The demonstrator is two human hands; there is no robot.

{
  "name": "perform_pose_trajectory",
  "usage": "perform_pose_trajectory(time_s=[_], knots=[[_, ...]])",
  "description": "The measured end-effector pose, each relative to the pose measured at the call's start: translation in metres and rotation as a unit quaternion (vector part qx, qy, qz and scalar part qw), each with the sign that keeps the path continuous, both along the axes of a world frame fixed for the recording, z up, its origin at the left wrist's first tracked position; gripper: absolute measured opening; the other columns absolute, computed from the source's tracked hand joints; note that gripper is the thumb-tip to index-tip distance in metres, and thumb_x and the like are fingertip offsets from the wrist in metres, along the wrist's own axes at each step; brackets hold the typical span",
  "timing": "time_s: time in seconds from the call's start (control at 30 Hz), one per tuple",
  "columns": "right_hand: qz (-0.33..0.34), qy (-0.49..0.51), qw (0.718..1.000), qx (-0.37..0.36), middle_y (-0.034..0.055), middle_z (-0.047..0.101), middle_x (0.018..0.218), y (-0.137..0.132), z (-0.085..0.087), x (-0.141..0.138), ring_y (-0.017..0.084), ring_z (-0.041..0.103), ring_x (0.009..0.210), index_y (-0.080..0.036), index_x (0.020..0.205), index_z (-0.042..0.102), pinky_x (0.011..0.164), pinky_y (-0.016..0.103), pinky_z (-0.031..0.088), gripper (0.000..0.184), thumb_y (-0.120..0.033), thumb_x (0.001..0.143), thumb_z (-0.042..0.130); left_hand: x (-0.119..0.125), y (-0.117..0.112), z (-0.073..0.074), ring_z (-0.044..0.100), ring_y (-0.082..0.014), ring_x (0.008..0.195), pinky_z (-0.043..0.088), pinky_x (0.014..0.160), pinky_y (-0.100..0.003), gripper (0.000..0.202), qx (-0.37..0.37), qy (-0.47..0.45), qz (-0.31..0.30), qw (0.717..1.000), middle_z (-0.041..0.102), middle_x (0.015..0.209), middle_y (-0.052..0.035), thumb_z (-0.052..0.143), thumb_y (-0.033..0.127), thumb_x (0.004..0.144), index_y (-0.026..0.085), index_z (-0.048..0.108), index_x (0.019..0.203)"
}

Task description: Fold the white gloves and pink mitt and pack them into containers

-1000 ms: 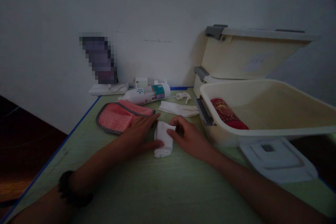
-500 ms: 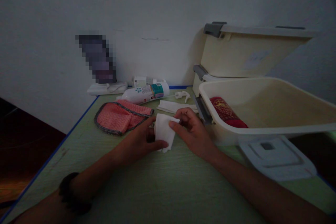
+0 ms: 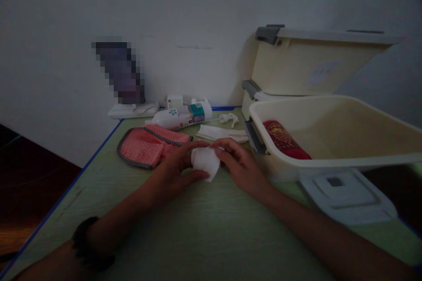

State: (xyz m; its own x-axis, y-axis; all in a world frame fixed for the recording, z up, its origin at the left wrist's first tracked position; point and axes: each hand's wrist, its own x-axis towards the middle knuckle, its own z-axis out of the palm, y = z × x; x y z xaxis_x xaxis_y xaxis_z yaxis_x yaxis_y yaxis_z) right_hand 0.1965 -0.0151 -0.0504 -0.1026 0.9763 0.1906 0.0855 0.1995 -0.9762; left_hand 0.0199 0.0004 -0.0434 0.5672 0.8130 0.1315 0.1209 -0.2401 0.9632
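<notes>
Head view gives me the fingers first; the right hand point(image 3: 239, 162) pinches the upper right corner of a folded white cloth point(image 3: 206, 162) between thumb and forefinger, while the left hand point(image 3: 174, 171) grips its left side, thumb at the lower edge, forefinger along the top; I judge this two-sided hold stops the layers slipping; the cloth sits between both sets of fingers, though I cannot tell whether it touches the table point(image 3: 184, 237); just beyond the fingertips lies a flat white strip point(image 3: 220, 132); left of the left fingers, a pink cloth point(image 3: 141, 142) spreads flat; farther out, a white bottle point(image 3: 178, 116) lies on its side, perhaps so it cannot topple, near a pump nozzle point(image 3: 229, 118); right of the right fingers stands an open bin point(image 3: 280, 171), its wall apparently keeping a red roll point(image 3: 281, 138) in place.
</notes>
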Motion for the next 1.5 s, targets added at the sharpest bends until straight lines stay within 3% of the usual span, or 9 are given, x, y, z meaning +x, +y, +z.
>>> perform_pose_trajectory(time_s=[0.17,0.33,0.47,0.6,0.83,1.03,1.27,1.4,1.5], knots=[[0.0,0.058,0.998,-0.03,-0.0035,0.052,0.071,-0.001,0.006,0.0,0.009,0.048,0.062,-0.022,0.085,0.055,0.057,0.023,0.041,0.008,-0.022,0.08,0.05,-0.002,0.003,-0.003,0.061,-0.0204,0.095,0.049,0.084,-0.033,0.05,0.005,-0.014,0.001,1.0,0.06,0.111,-0.0067,0.067,0.021,0.073,0.023,0.043,0.117],[-0.012,0.078,0.996,-0.036,-0.0059,0.049,0.064,-0.001,0.004,-0.002,0.009,0.045,0.057,-0.023,0.086,0.049,0.053,0.022,0.039,0.008,-0.024,0.078,0.051,-0.002,0.005,-0.003,0.066,-0.019,0.082,0.052,0.071,-0.031,0.082,-0.116,-0.034,-0.026,0.992,0.068,0.085,-0.0023,0.067,0.018,0.072,0.022,0.016,0.135],[-0.012,0.075,0.996,-0.043,-0.0043,0.053,0.069,-0.001,0.004,-0.004,0.01,0.048,0.06,-0.023,0.09,0.048,0.055,0.023,0.04,0.013,-0.023,0.078,0.05,-0.002,0.008,-0.001,0.065,-0.0184,0.084,0.051,0.072,-0.029,0.06,-0.178,-0.006,-0.035,0.983,0.068,0.098,-0.0075,0.069,0.018,0.069,0.016,0.041,0.122],[-0.015,0.068,0.997,-0.038,-0.0055,0.048,0.064,-0.001,0.006,-0.004,0.01,0.047,0.06,-0.023,0.091,0.05,0.056,0.023,0.04,0.014,-0.022,0.078,0.05,-0.003,0.009,0.001,0.064,-0.0169,0.085,0.049,0.074,-0.028,0.028,-0.154,0.005,-0.063,0.986,0.069,0.095,-0.0028,0.065,0.019,0.073,0.018,0.06,0.1],[-0.044,0.001,0.999,-0.001,-0.0051,0.047,0.063,-0.003,0.005,-0.002,0.01,0.046,0.058,-0.025,0.09,0.054,0.053,0.022,0.038,0.01,-0.023,0.082,0.048,-0.003,0.009,0.006,0.064,-0.0193,0.079,0.05,0.074,-0.032,0.019,-0.12,0.049,-0.044,0.991,0.071,0.083,-0.0006,0.064,0.024,0.073,0.017,0.067,0.09],[-0.045,-0.022,0.999,0.01,-0.0021,0.054,0.072,-0.002,0.004,0.0,0.01,0.047,0.061,-0.024,0.089,0.059,0.054,0.023,0.039,0.016,-0.022,0.084,0.044,-0.002,0.01,0.004,0.065,-0.0195,0.086,0.051,0.073,-0.03,0.033,-0.13,-0.028,0.006,0.991,0.07,0.095,-0.0043,0.066,0.023,0.072,0.017,0.056,0.102],[-0.001,-0.02,1.0,-0.006,-0.0013,0.056,0.073,-0.002,0.005,0.002,0.012,0.052,0.07,-0.024,0.1,0.061,0.066,0.027,0.043,0.028,-0.016,0.079,0.044,-0.002,0.009,0.008,0.066,-0.0182,0.081,0.053,0.07,-0.03,0.044,-0.085,-0.057,0.06,0.993,0.071,0.086,-0.0021,0.064,0.02,0.072,0.02,0.039,0.108],[0.011,-0.05,0.995,0.089,0.0027,0.055,0.106,-0.003,0.001,0.002,0.015,0.054,0.093,-0.027,0.107,0.059,0.079,0.03,0.046,0.038,-0.01,0.075,0.05,-0.003,0.009,0.008,0.066,-0.0181,0.081,0.053,0.071,-0.03,0.047,-0.078,-0.061,0.063,0.993,0.071,0.086,-0.0016,0.065,0.021,0.072,0.021,0.04,0.111],[-0.021,-0.117,0.98,0.161,0.0041,0.051,0.115,-0.003,-0.002,0.003,0.016,0.049,0.107,-0.029,0.109,0.06,0.09,0.033,0.043,0.036,-0.012,0.078,0.052,-0.003,0.009,0.008,0.066,-0.018,0.083,0.052,0.073,-0.03,0.048,-0.081,-0.065,0.063,0.993,0.071,0.087,-0.0015,0.065,0.02,0.071,0.021,0.041,0.112]])
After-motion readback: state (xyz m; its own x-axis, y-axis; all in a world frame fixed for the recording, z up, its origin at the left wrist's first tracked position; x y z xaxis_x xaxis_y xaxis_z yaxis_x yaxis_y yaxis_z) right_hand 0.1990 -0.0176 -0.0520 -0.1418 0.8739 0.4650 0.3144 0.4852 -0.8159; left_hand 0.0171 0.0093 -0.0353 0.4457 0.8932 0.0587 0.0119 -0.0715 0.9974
